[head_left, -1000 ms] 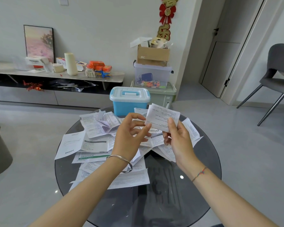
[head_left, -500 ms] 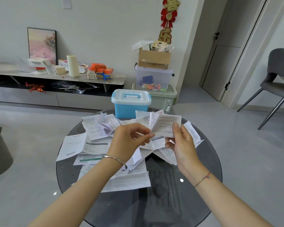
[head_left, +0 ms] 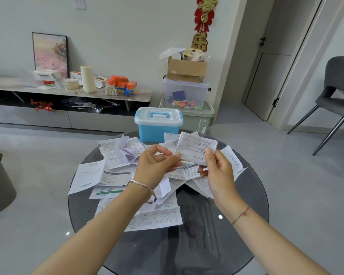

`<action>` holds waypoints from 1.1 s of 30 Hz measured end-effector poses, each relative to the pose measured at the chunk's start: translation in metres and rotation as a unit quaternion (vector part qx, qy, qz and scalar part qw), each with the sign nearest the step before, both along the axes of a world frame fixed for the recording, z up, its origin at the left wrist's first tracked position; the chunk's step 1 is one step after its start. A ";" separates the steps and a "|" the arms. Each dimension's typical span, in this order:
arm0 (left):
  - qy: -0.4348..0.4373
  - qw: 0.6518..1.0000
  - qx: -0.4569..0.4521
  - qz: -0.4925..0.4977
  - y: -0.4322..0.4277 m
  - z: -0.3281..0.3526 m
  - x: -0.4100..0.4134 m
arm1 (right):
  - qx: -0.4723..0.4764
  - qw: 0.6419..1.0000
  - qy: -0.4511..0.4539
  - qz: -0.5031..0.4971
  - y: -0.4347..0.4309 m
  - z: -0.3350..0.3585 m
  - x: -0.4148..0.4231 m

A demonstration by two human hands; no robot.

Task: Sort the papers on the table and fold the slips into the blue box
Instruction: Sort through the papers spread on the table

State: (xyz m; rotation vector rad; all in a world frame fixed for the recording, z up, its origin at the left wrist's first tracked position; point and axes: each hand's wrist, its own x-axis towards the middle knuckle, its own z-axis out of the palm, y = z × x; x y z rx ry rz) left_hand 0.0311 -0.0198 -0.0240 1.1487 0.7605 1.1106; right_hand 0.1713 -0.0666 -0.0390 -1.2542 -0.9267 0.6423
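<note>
Right hand [head_left: 218,173]: grasping a printed paper slip [head_left: 196,148], thumb lying across its near face, the other fingers going behind; a cord bracelet [head_left: 241,214] is circling the wrist.
Left hand [head_left: 155,165]: fingers curling in, fingertips pinching the slip's lower left corner; a silver bangle [head_left: 145,188] is sitting on the wrist.
Slip: hanging in the air between both hands, above the heap, print facing the person.
Loose papers [head_left: 115,153]: lying in an overlapping heap under and to the left of the hands, some flat, some creased.
Blue box [head_left: 158,129]: standing just beyond the hands at the desk's far edge, its white lid [head_left: 159,116] lying closed, handle lying flat.
Clear bin [head_left: 186,94]: standing on the floor stack beyond the box, holding small coloured toys; resting on a pale green bin [head_left: 199,118] and carrying an open cardboard box [head_left: 187,69] with its contents poking out.
Desk [head_left: 216,245]: round, dark glass, reflecting light.
Room: a low shelf unit [head_left: 72,94] carrying packets is running along the wall far left of the hands, a framed picture [head_left: 50,53] is leaning there, a red ornament [head_left: 204,20] is hanging above the bins, and a grey chair [head_left: 340,92] is standing far right.
</note>
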 end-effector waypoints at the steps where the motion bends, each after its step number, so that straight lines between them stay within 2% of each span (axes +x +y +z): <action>1: 0.008 1.000 0.012 0.003 0.000 0.000 0.000 | -0.004 1.000 0.011 0.002 0.000 0.000 0.000; 5: 0.029 0.999 0.026 -0.021 0.002 -0.002 -0.001 | -0.020 0.999 0.035 0.019 -0.002 0.001 0.004; 7: 0.052 0.996 0.002 -0.067 0.006 -0.004 -0.004 | -0.037 0.998 0.010 0.044 -0.003 0.000 0.009; 10: 0.118 0.990 -0.012 -0.078 0.008 -0.007 -0.007 | -0.061 0.995 -0.050 0.064 -0.007 -0.001 0.018; 15: 0.085 0.992 -0.043 -0.085 0.009 -0.011 -0.003 | -0.062 0.992 -0.085 0.069 -0.014 -0.003 0.027; 17: 0.128 0.987 -0.022 -0.096 0.011 -0.015 -0.001 | -0.073 0.991 -0.090 0.064 -0.017 -0.004 0.034; 20: 0.244 0.959 0.041 -0.136 0.011 -0.025 0.003 | -0.140 0.982 -0.110 0.069 -0.026 -0.003 0.053; 24: 0.343 0.927 0.118 -0.091 0.017 -0.042 0.004 | -0.251 0.948 -0.167 0.104 -0.036 -0.017 0.067; 27: 0.371 0.914 0.141 -0.087 0.018 -0.050 0.007 | -0.279 0.934 -0.198 0.105 -0.037 -0.034 0.067; 33: 0.369 0.898 0.204 -0.122 0.011 -0.052 0.017 | -0.302 0.911 -0.266 0.090 -0.042 -0.045 0.074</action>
